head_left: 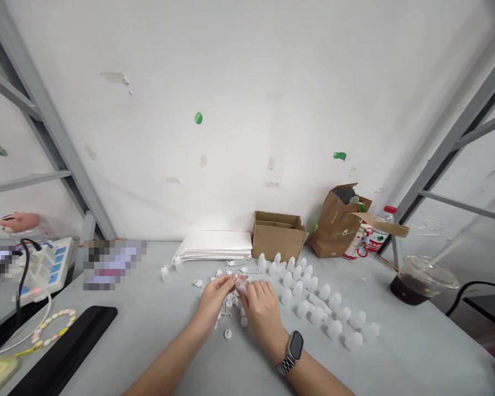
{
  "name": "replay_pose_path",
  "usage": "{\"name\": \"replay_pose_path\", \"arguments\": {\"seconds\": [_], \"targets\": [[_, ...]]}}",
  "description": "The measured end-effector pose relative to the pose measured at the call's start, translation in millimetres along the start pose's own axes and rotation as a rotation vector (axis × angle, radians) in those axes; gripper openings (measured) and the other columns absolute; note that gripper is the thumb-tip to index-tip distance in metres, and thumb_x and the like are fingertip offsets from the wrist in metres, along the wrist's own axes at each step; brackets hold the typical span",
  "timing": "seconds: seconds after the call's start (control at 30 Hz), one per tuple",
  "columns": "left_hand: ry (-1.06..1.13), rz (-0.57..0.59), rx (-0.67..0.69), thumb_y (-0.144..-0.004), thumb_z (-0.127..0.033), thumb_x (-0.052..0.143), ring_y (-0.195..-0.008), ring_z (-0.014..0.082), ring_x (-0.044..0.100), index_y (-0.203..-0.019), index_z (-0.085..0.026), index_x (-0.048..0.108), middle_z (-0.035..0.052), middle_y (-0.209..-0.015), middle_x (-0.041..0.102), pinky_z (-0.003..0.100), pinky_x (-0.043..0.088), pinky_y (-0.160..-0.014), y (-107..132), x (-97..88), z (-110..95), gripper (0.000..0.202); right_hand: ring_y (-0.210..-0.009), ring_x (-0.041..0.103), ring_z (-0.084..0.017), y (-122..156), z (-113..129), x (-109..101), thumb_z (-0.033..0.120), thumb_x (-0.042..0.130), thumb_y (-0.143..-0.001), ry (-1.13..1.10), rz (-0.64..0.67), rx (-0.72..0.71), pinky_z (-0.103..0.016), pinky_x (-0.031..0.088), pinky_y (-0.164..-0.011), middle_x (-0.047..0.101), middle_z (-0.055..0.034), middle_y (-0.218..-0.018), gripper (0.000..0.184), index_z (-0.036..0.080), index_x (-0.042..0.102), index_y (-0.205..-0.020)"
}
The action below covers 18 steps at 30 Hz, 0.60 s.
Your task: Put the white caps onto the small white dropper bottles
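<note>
My left hand (211, 302) and my right hand (264, 309) meet over the middle of the table, fingers pinched together. Between their fingertips is a small translucent plastic piece (241, 285), mostly covered, so its exact kind does not show. Small white plastic parts (228, 334) with round bases lie scattered beneath and around both hands. To the right of my right hand, several frosted egg-shaped plastic shells (334, 329) stand in loose rows. Two similar pale pieces (165, 274) are off to the left, beyond my left hand.
An open cardboard box (278, 242) and a stack of white sheets (214, 245) stand against the wall. At right are a brown paper bag (334, 228) and a lidded cup of dark drink (416, 289). A black bar (74, 346), beaded bracelet (68, 313) and power strip (60, 264) lie left.
</note>
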<state>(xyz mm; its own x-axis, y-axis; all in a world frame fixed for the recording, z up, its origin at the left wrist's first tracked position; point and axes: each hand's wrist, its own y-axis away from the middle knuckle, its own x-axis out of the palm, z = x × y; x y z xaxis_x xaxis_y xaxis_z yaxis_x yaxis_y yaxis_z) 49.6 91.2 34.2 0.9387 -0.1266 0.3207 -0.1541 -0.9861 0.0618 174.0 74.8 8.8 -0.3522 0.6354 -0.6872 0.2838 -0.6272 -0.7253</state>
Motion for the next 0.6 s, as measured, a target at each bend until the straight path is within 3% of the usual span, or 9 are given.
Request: {"name": "replay_pose_path", "arguments": {"seconds": [0.17,0.4,0.6], "targets": [[0.112,-0.032,-0.026,-0.065,-0.034,0.066,-0.090,0.0226,0.060,-0.076,-0.013,0.069,0.0088,-0.085,0.071,0.034,0.040,-0.089,0.2,1.7,0.0,0.024,-0.061,0.044,-0.017,-0.5,2.8,1.4,0.013,0.037,-0.087,0.021,-0.014,-0.027,-0.029,0.028,-0.057,0.050,-0.0029,-0.065,0.021,0.018,0.050,-0.071],[0.052,0.038,-0.062,-0.066,-0.037,0.066,-0.095,0.0230,0.059,-0.083,-0.016,0.070,0.0093,-0.093,0.070,0.032,0.040,-0.089,3.0,-0.4,-3.3,0.027,-0.062,0.045,-0.018,0.6,4.1,-2.6,0.016,0.039,-0.087,0.003,-0.017,0.015,-0.029,0.029,-0.056,0.051,-0.0035,-0.065,0.016,0.017,0.051,-0.077],[0.126,0.056,-0.065,-0.068,-0.036,0.064,-0.096,0.0226,0.059,-0.085,-0.016,0.070,0.0098,-0.094,0.070,0.034,0.039,-0.091,1.2,-2.0,-1.8,0.027,-0.063,0.046,-0.018,0.5,2.2,-1.8,0.017,0.039,-0.088,-0.021,-0.007,0.026,-0.029,0.032,-0.056,0.051,-0.0036,-0.066,0.017,0.018,0.052,-0.076]]}}
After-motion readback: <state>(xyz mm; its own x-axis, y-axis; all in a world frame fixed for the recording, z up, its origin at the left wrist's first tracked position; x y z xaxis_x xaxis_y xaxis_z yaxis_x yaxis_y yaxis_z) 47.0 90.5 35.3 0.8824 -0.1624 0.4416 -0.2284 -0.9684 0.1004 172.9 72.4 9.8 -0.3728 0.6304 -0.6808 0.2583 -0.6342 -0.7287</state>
